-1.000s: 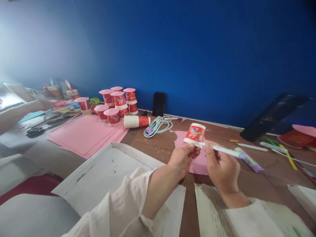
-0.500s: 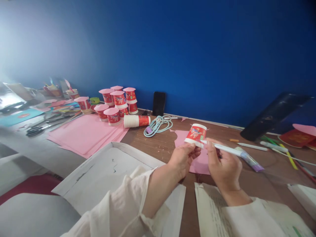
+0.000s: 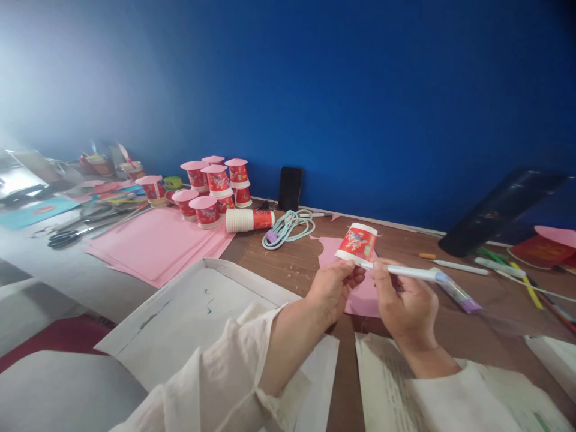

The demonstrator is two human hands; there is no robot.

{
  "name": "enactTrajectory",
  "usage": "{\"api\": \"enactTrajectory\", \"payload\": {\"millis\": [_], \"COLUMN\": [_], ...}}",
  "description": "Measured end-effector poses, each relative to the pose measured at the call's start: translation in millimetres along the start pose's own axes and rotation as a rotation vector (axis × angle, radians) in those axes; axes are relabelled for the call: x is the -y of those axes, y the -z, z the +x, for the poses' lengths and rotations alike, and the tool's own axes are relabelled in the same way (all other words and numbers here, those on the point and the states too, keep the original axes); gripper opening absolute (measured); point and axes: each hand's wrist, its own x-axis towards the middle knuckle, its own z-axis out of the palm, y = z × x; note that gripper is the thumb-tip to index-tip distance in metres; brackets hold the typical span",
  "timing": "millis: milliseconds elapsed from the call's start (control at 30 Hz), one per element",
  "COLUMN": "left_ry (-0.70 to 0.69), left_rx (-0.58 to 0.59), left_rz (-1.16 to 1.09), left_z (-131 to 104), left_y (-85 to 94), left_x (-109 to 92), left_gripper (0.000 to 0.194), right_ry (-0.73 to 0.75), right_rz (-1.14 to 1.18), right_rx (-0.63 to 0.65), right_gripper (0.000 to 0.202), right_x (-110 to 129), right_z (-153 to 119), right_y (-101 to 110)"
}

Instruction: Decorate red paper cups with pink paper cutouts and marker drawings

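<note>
A red paper cup with a printed pattern and a white rim (image 3: 357,241) is tilted above the brown table. My left hand (image 3: 330,291) grips it by its lower rim, thumb on top. Closed around a white pen (image 3: 411,273) is my right hand (image 3: 407,306), with the pen's tip at the cup's white rim. Whether the tip touches the rim I cannot tell. Under both hands lies a cut sheet of pink paper (image 3: 364,300), partly covered. A clear glue stick with a purple end (image 3: 459,294) lies just right of the pen.
Red cups topped with pink discs (image 3: 217,180) stand stacked at the left, behind pink sheets (image 3: 157,246). A nested row of cups (image 3: 249,221), a coiled cable (image 3: 288,231) and a phone (image 3: 290,188) are near the wall. Scissors (image 3: 67,237) lie far left, a black cylinder (image 3: 495,210) leans right.
The pen's tip has shifted down and left from the cup's red side to its white rim. My right hand has moved slightly left; the cup has barely moved.
</note>
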Motion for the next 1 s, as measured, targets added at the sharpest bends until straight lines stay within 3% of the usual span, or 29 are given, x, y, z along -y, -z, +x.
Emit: {"api": "enactTrajectory", "payload": {"millis": [1000], "left_ry": [0.029], "left_rx": [-0.036], "left_rz": [0.041], "left_z": [-3.3], "left_y": [-2.5], "left_x": [-3.3], "left_gripper": [0.007], "right_ry": [0.013], "right_rz": [-0.115], "right_rx": [-0.026], "right_gripper": [0.035], "right_x": [-3.8], "right_z": [3.1], "right_y": [1.9]}}
